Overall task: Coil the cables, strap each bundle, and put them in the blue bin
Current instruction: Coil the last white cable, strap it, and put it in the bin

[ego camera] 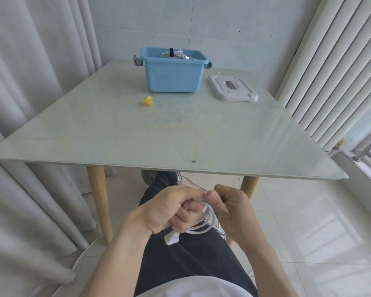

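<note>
You are winding the cable (201, 227) below the table's (180, 129) near edge, over your lap, so slack is hanging free. Your left hand (169, 209) is curling round the loops, keeping them together, the plug (171, 238) dangling at 6 o'clock. Your right hand (227, 205) is pinching the strand, feeding it on. The bin (172, 76) is standing open at 12 o'clock, one strapped bundle (176, 55) inside, its lid (232, 88) set aside at 1 o'clock. The yellow strap (148, 100) is waiting at 11 o'clock.
</note>
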`<state>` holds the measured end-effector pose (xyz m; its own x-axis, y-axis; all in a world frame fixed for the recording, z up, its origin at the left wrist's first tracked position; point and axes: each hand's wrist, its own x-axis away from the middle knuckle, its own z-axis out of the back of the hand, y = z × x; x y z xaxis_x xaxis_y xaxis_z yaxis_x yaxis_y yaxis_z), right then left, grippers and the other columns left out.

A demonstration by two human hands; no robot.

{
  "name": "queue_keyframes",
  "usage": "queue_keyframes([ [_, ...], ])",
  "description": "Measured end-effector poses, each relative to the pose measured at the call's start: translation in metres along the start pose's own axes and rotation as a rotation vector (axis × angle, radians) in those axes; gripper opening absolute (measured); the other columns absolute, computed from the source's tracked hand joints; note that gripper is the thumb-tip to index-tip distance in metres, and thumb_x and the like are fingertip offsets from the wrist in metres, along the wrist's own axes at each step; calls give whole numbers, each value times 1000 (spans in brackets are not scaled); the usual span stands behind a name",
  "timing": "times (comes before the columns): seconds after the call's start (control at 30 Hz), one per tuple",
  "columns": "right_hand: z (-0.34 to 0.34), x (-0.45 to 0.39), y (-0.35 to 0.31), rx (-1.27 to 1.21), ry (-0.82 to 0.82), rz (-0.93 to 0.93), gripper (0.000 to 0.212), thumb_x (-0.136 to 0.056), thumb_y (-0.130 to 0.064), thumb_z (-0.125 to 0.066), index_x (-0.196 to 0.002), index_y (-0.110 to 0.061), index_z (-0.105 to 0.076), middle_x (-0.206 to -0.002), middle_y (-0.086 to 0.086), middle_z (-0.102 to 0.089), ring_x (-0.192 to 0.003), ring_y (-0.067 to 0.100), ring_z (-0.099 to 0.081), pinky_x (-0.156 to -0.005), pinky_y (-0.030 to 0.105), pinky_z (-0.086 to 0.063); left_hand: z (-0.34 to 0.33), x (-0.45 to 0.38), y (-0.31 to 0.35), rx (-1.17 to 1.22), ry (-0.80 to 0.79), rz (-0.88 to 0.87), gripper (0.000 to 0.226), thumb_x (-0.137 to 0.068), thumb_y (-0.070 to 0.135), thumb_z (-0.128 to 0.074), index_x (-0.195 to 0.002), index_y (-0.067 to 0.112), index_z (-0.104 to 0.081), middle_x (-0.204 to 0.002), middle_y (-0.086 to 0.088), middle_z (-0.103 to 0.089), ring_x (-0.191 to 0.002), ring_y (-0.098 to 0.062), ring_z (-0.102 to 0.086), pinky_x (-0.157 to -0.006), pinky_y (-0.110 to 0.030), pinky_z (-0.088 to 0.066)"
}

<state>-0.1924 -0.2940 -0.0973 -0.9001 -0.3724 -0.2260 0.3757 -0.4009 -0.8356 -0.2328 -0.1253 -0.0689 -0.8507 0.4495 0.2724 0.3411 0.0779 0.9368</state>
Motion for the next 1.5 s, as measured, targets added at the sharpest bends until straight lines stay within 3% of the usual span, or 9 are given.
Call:
queue_keyframes([
  [0.2, 2, 0, -5, -281, -44, -104, 59, -99, -51, -42, -49, -23, -30, -46, -8, -28, -46, 10, -24, -46, 19, -22, 6, 0, -7, 212, -24, -127, 40, -78, 40, -54, -58, 22, -25, -47, 9, -19, -41, -9, -13, -41, -21, -15],
  [0.33, 6, 3, -2, -367, -39, -180, 54, -100, -43, -43, -52, -19, -41, -48, -3, -29, -46, 13, -23, -48, 20, -23, 2, -6, -2, 551, 122, -376, 34, -84, 34, -57, -59, 24, -37, -47, 10, -17, -38, -9, -13, -38, -22, -17],
  [0.5, 8, 5, -2, -399, -171, -244, 29, -103, -26, -49, -98, -5, -67, -57, 7, -52, -46, 17, -39, -52, 30, -34, -1, -13, 0, 745, 366, -638, 31, -102, 33, -39, -74, 19, -41, -58, 6, -23, -46, -11, -24, -50, -25, -24],
  [0.73, 12, 9, -6, -87, -474, -286, 22, -101, -30, -57, -100, -12, -70, -82, 3, -76, -70, 17, -71, -80, 39, -56, -9, -16, 2, 428, 686, -836, 12, -96, 24, -43, -91, 13, -44, -73, 5, -42, -69, -16, -44, -72, -28, -36],
  [0.87, 14, 13, -17, 57, -631, -203, 22, -102, -35, -53, -102, -22, -71, -85, -2, -75, -72, 14, -70, -79, 41, -55, -10, -7, 1, -360, 873, -730, 20, -105, 21, -42, -92, 6, -43, -82, -8, -54, -70, -23, -55, -69, -29, -48],
  [1.1, 22, 15, -23, -115, -484, -19, 18, -96, -35, -64, -84, -26, -75, -75, 3, -70, -64, 28, -57, -66, 48, -47, -13, 2, 0, -944, 539, -177, 16, -104, 27, -41, -92, 19, -49, -96, 5, -56, -81, -10, -59, -76, -31, -53],
  [1.2, 22, 13, -17, -200, -344, 17, 14, -89, -32, -67, -84, -25, -78, -77, 1, -74, -68, 33, -59, -65, 49, -44, -10, 4, 1, -715, 383, -74, 37, -105, 39, -35, -85, 10, -46, -67, 5, -50, -56, -14, -44, -52, -28, -41],
  [1.33, 21, 11, -13, -186, -239, -25, 12, -88, -18, -76, -76, -21, -79, -60, -11, -66, -54, 3, -50, -58, 22, -37, -4, 6, 3, -527, 215, 3, 51, -105, 49, -34, -68, 16, -42, -52, 5, -28, -46, -14, -18, -38, -21, -22],
  [1.5, 17, 9, -6, -144, -441, -22, 8, -84, -28, -78, -87, -22, -76, -81, 3, -74, -65, 21, -61, -64, 41, -48, 13, 6, -9, -431, 65, 116, 43, -103, 45, -46, -78, 10, -55, -56, 2, -23, -50, -14, -13, -43, -24, -14],
])
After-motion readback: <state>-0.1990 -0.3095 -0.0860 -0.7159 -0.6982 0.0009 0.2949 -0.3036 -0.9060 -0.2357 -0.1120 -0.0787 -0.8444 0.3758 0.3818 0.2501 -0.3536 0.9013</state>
